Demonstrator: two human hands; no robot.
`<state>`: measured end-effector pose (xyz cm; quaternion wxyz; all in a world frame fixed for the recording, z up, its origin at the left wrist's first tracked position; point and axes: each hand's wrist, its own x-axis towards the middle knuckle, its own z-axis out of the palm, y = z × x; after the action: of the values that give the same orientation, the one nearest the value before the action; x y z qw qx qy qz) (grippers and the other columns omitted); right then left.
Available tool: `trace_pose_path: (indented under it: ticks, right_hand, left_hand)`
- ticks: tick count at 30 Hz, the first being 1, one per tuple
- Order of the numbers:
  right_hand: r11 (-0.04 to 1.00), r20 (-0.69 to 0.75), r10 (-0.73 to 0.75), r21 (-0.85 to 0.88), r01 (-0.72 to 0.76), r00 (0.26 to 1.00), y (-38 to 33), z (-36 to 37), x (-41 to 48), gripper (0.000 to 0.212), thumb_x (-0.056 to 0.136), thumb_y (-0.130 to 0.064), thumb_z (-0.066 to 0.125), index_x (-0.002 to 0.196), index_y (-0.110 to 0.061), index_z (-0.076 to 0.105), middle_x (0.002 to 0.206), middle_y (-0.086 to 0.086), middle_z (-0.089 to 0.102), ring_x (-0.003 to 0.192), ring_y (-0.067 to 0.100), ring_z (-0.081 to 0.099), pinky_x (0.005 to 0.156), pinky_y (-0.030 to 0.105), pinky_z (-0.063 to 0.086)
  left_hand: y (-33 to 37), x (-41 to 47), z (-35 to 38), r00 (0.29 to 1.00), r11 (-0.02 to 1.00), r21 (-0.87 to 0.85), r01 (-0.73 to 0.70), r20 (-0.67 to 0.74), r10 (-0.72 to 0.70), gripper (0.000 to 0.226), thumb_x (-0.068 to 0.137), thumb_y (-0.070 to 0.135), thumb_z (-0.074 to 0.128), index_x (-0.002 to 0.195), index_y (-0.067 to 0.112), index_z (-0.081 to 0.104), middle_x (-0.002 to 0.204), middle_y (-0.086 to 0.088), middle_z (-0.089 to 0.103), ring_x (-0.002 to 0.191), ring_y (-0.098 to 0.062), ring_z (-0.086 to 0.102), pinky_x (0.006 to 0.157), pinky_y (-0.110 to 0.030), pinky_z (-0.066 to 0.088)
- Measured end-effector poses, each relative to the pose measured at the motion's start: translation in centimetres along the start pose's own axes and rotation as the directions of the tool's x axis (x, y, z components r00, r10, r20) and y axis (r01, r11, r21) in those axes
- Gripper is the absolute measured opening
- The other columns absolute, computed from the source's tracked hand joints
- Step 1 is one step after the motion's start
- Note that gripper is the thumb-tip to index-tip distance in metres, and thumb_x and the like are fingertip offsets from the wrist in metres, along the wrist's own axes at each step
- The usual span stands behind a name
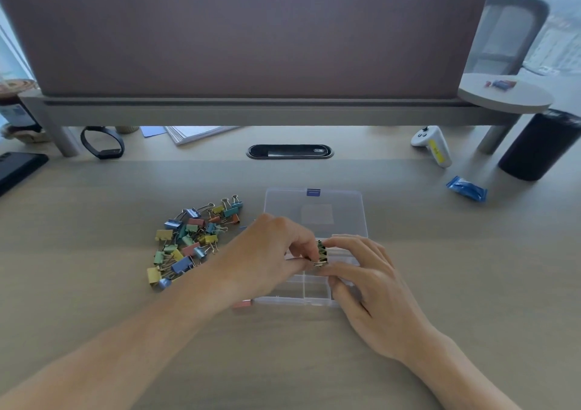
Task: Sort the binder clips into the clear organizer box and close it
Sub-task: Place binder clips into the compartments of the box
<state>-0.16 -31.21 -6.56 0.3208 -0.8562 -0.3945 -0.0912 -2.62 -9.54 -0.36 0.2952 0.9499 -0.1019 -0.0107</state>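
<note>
From the head camera, both hands meet over the middle of the clear organizer box (pixel 315 299). The left hand (pixel 270 252) curls its fingertips onto a small bunch of green binder clips (pixel 321 254), and the right hand (pixel 371 290) pinches the same bunch between thumb and forefinger from the other side. The bunch hangs just above the box's dividers, and its lid (pixel 314 214) lies open flat behind.

To do this step well, I would lower the bunch squarely into one compartment and keep the wire handles folded clear of the dividers, so the lid can shut later. One hand could steady the light box.

The loose pile of binder clips (pixel 188 243) waits left of the box, and one pink clip (pixel 242 304) sits at its front left corner.

The pale wood counter (pixel 283 362) also carries a blue packet (pixel 467 187) and a white controller (pixel 432 145) to the box's far right. A fabric screen (pixel 242 38) rises behind the box, with windows beyond it.
</note>
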Motion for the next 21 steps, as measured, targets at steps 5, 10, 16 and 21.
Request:
trace_pose_path:
  ticks: [5,10,16,21]
  right_hand:
    - [0.999,0.005,-0.033,0.018,0.033,0.999,-0.3,-0.4,0.0,0.031,0.094,-0.022,0.053,0.110,-0.032,0.077,0.139,-0.017,0.057,0.135,0.007,0.048,0.113,0.029,0.033]
    - [0.999,0.022,-0.031,0.037,0.030,0.999,-0.3,-0.4,0.0,0.031,0.095,-0.023,0.051,0.110,-0.034,0.076,0.140,-0.020,0.055,0.137,0.007,0.047,0.113,0.029,0.034]
    - [1.000,0.048,-0.006,0.028,0.005,0.999,-0.3,-0.3,0.0,0.030,0.097,-0.022,0.051,0.109,-0.035,0.075,0.140,-0.024,0.052,0.137,0.005,0.045,0.112,0.025,0.033]
    - [1.000,0.072,0.013,0.015,-0.014,0.997,-0.3,-0.2,0.1,0.030,0.097,-0.024,0.051,0.111,-0.039,0.073,0.142,-0.026,0.049,0.138,0.004,0.043,0.113,0.021,0.030]
  left_hand:
    - [0.5,0.3,-0.2,0.999,0.998,0.070,0.002,0.035,-0.004,0.009,0.089,0.028,0.078,0.095,0.034,0.080,0.086,0.021,0.068,0.081,0.003,0.063,0.067,-0.005,0.041]
    - [1.4,0.9,-0.3,0.997,0.987,0.163,-0.008,0.080,-0.005,0.009,0.088,0.021,0.075,0.091,0.028,0.080,0.085,0.015,0.069,0.080,-0.007,0.066,0.072,-0.022,0.054]
    - [2.2,1.7,0.6,0.998,0.963,0.268,0.018,0.060,-0.036,0.011,0.084,0.016,0.073,0.079,0.026,0.070,0.082,0.006,0.069,0.074,-0.017,0.062,0.063,-0.022,0.040]
    - [2.1,1.8,1.0,0.998,0.973,0.225,0.053,0.012,-0.058,0.024,0.081,0.014,0.075,0.094,0.026,0.059,0.086,0.004,0.064,0.078,-0.018,0.060,0.066,-0.033,0.052]
